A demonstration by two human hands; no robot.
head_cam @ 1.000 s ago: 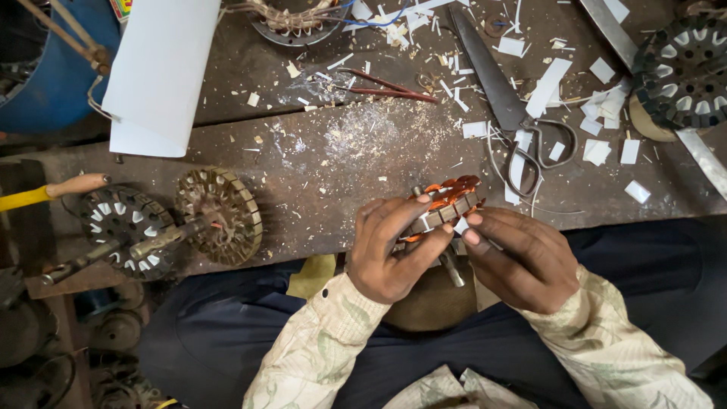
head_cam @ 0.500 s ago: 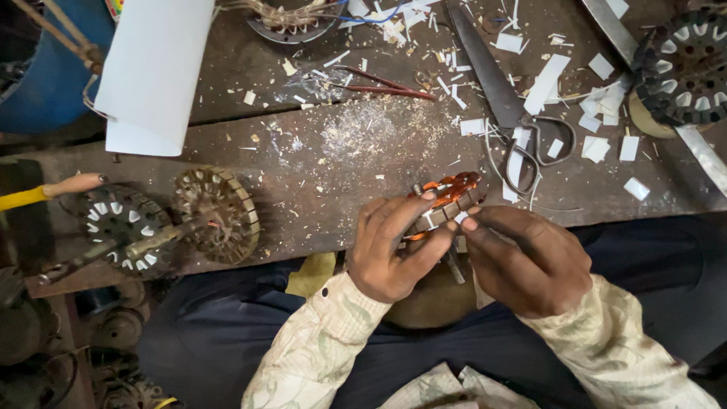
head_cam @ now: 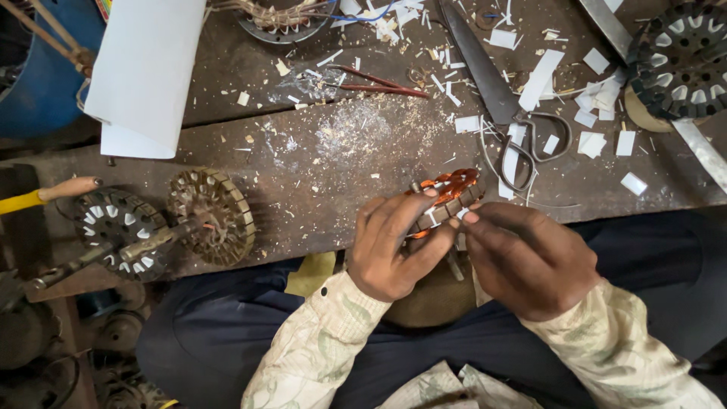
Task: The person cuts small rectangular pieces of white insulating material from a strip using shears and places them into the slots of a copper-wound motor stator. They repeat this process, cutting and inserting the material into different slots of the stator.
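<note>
Left hand [head_cam: 390,246] grip clamped on copper-wound motor core [head_cam: 448,195]; right hand [head_cam: 526,257] fingertips pinched together at its edge, above dusty counter [head_cam: 341,174], near scissors [head_cam: 500,98].

Left hand [head_cam: 394,246] curled in a closed grip; right hand [head_cam: 526,257] pinching with fingertips beside it.

A worn, dark wooden workbench [head_cam: 318,174] stretches across the scene above the hands, its planks scratched and dusted with pale shavings and scraps of white paper. To the upper left of the hands a blue drum [head_cam: 38,83] stands beside the bench. Lower left lies a shadowed floor cluttered with dark metal parts. Light is soft and even.
</note>
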